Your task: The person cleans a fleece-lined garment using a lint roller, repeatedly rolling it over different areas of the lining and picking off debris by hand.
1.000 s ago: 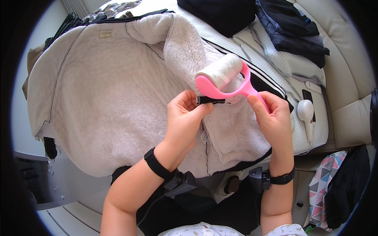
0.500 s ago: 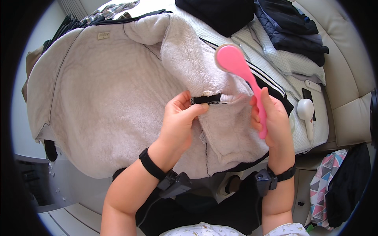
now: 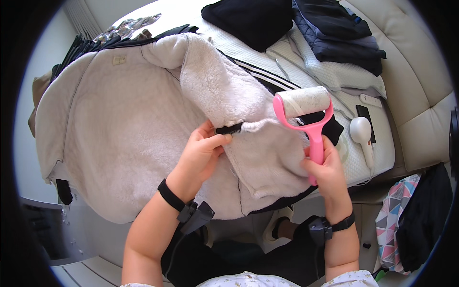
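A jacket with a pale fleece lining [image 3: 114, 124] lies spread open across the bed, its lining facing up. With thumb and fingers my left hand [image 3: 203, 147] pinches the lining beside a short dark strip [image 3: 229, 129] where the sleeve meets the front panel. My right hand [image 3: 326, 167] is closed around the pink handle of a lint roller [image 3: 306, 103]. The roller's white cylinder is held above the jacket's right edge, turned so its length shows; grey specks and wrinkles mark its sheet. Black cloth with white stripes [image 3: 267, 76] shows beyond the sleeve.
Folded dark clothes [image 3: 334, 38] and a black garment [image 3: 251, 21] lie on the white quilted bed cover. A white handheld device [image 3: 361, 134] with a cord, a dark phone [image 3: 366, 119] and a white remote [image 3: 370, 100] sit at the right, beside a beige sofa [image 3: 416, 71].
The lint roller has turned in my right hand from edge-on to showing its full cylinder, and moved a little lower. My left hand keeps its pinch on the lining.
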Action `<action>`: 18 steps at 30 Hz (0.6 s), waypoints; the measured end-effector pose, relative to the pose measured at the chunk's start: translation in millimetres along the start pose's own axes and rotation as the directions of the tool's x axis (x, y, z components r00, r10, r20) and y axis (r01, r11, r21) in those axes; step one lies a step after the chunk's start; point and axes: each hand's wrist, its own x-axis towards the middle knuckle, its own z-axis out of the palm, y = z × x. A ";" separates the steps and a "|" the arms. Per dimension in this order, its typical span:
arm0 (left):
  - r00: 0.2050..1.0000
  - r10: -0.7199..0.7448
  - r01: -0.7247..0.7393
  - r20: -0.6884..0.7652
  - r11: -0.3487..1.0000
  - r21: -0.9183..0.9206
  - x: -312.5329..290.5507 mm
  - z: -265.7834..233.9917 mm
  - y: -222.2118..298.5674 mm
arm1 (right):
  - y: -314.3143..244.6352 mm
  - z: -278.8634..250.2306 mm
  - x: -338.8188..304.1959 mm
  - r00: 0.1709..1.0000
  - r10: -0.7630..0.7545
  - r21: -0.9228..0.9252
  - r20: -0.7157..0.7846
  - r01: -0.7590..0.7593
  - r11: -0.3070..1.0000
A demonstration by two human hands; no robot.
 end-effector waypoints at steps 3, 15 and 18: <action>0.973 0.059 -0.002 -0.225 0.970 0.242 -15.1 3.2 3.0 | -3.3 22.9 -23.7 0.999 0.027 0.249 0.047 -0.038 0.968; 0.994 0.099 -0.106 0.042 0.852 0.513 -55.3 2.8 -18.2 | 18.0 80.4 -63.1 0.977 -0.006 0.513 0.215 -0.108 0.852; 0.993 -0.021 0.052 -0.117 0.960 0.274 -62.5 -4.5 -17.7 | 18.8 48.5 -44.4 0.995 -0.104 0.334 -0.002 0.098 0.937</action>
